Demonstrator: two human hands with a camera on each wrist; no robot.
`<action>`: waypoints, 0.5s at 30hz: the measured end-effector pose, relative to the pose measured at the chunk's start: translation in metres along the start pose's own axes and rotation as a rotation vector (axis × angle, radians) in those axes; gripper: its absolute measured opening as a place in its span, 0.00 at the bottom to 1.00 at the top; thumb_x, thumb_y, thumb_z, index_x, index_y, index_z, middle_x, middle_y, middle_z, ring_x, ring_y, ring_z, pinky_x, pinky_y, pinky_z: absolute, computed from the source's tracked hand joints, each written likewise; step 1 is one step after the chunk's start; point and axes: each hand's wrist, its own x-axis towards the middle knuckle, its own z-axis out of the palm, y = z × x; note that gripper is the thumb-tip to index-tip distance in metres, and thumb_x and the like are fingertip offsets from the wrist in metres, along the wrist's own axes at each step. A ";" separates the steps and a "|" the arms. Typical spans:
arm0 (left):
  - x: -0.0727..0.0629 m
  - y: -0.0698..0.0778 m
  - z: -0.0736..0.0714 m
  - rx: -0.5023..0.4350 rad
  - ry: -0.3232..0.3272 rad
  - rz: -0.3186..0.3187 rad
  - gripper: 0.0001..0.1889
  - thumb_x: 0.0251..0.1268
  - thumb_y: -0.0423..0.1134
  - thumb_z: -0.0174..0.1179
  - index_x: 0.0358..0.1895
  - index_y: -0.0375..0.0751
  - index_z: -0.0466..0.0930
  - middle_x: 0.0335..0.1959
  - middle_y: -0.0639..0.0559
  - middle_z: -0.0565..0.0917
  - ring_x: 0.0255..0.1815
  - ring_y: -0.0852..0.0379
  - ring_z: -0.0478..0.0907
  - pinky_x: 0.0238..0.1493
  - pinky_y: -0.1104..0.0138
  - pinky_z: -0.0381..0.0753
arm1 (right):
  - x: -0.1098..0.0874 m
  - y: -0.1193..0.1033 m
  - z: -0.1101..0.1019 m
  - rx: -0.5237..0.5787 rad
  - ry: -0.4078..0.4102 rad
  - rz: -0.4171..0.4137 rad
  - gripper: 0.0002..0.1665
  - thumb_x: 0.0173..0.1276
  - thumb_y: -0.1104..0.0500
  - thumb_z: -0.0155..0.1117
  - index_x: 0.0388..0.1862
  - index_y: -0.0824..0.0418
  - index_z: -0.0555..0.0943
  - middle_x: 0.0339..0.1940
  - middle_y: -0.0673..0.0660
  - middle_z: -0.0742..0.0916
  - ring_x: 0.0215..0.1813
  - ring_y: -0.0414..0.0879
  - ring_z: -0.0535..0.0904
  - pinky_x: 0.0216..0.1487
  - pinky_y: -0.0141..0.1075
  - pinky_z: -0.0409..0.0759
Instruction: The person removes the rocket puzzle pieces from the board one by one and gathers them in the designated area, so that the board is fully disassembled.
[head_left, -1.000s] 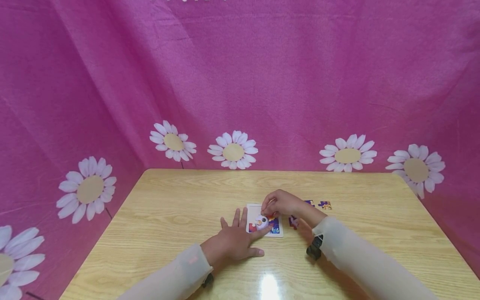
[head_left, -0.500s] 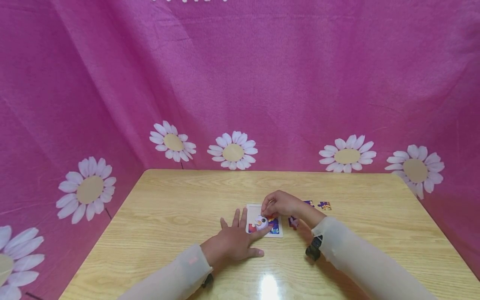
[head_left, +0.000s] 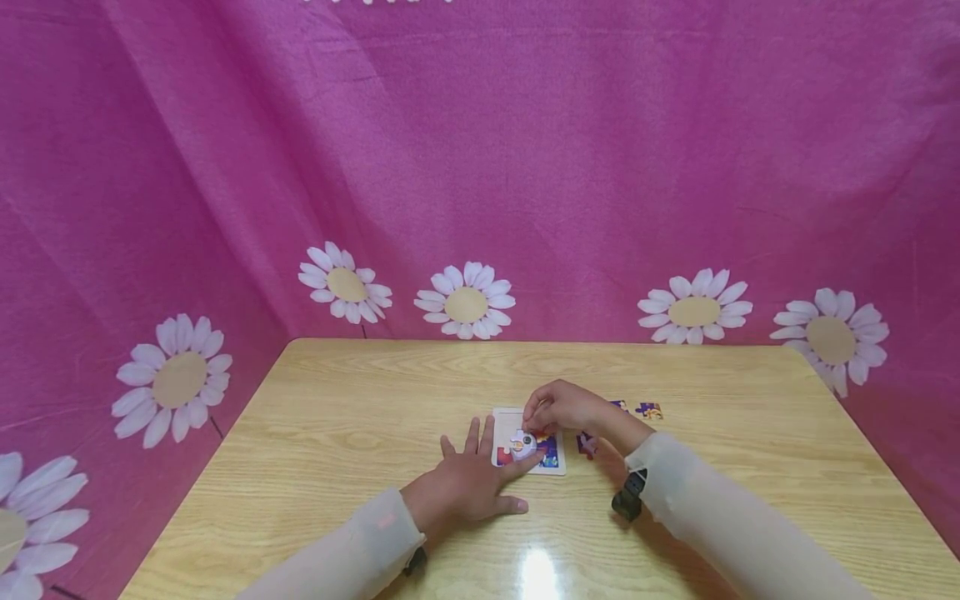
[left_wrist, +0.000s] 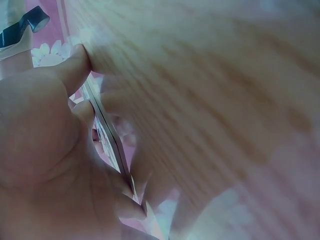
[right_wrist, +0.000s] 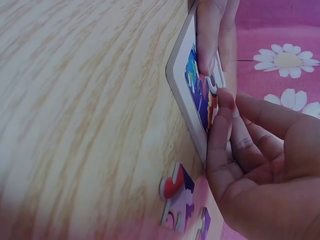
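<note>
A small jigsaw board (head_left: pixel 507 417) with a pale rim lies on the table, partly filled with colourful pieces. A whitish puzzle piece (head_left: pixel 519 447) with a dark round eye sits on it. My left hand (head_left: pixel 468 486) is spread flat from the near left, its index finger reaching across the board's lower part and over the piece's near edge. From the right, my right hand (head_left: pixel 562 406) pinches at the piece's far right edge with curled fingers. In the right wrist view, thumb and index fingertips (right_wrist: pixel 226 97) meet right at the picture; the fingers hide part of it.
Loose purple and orange puzzle pieces lie right of the board, one at the far right (head_left: pixel 649 410) and another, pink and purple (head_left: pixel 587 446), under the right wrist. The wooden table (head_left: pixel 375 417) meets a pink flowered cloth (head_left: pixel 562 208) at its back.
The dark eye on the whitish piece shows slightly differently, so the piece seems to have shifted a little. Both hands stay in nearly the same place.
</note>
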 end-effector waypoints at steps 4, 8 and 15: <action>0.000 0.000 -0.001 -0.001 0.000 0.000 0.37 0.69 0.76 0.46 0.78 0.89 0.43 0.84 0.30 0.39 0.83 0.28 0.31 0.64 0.19 0.47 | -0.001 -0.001 0.000 0.012 -0.006 0.007 0.06 0.70 0.70 0.66 0.42 0.75 0.82 0.36 0.63 0.92 0.36 0.43 0.86 0.42 0.35 0.85; 0.000 0.000 -0.001 0.004 -0.002 -0.004 0.37 0.68 0.76 0.46 0.78 0.90 0.43 0.84 0.31 0.40 0.83 0.28 0.32 0.64 0.19 0.48 | -0.002 -0.002 0.000 0.010 -0.010 -0.004 0.06 0.70 0.70 0.66 0.42 0.74 0.82 0.36 0.64 0.91 0.36 0.44 0.86 0.42 0.36 0.85; 0.001 0.000 -0.001 0.001 -0.015 -0.014 0.37 0.68 0.76 0.46 0.78 0.91 0.43 0.85 0.32 0.40 0.83 0.28 0.31 0.65 0.19 0.47 | -0.002 -0.001 0.000 0.010 -0.012 -0.012 0.05 0.69 0.69 0.68 0.41 0.73 0.82 0.33 0.61 0.91 0.35 0.43 0.85 0.42 0.36 0.85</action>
